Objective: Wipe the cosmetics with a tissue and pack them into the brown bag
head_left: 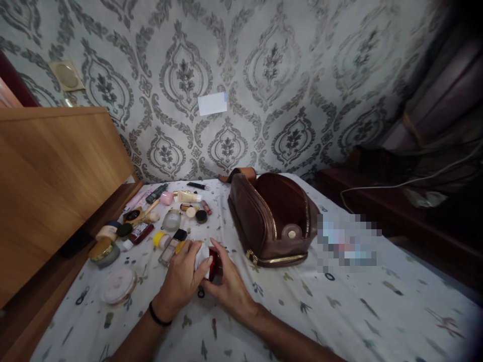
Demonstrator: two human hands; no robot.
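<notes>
My left hand (181,276), with a black band at its wrist, pinches a white tissue or wipe (202,255). The tissue presses against a small dark red, shiny container (215,265), whose exact kind I cannot make out. Around that container curl the fingers of my right hand (232,289). Just beyond my left hand lie a clear bottle with a black cap (168,255) and a small jar with a yellow lid (160,240). To the right of my hands stands a brown leather toiletry bag (249,218), unzipped, its dark inside showing.
Several cosmetics cover the left side of the patterned cloth (279,322), among them a frosted jar (171,220), a cream tube (188,196), a gold-lidded jar (103,251) and a round powder case (118,285). A wooden cabinet (60,176) borders the left. A blurred-out item (347,244) lies right of the bag.
</notes>
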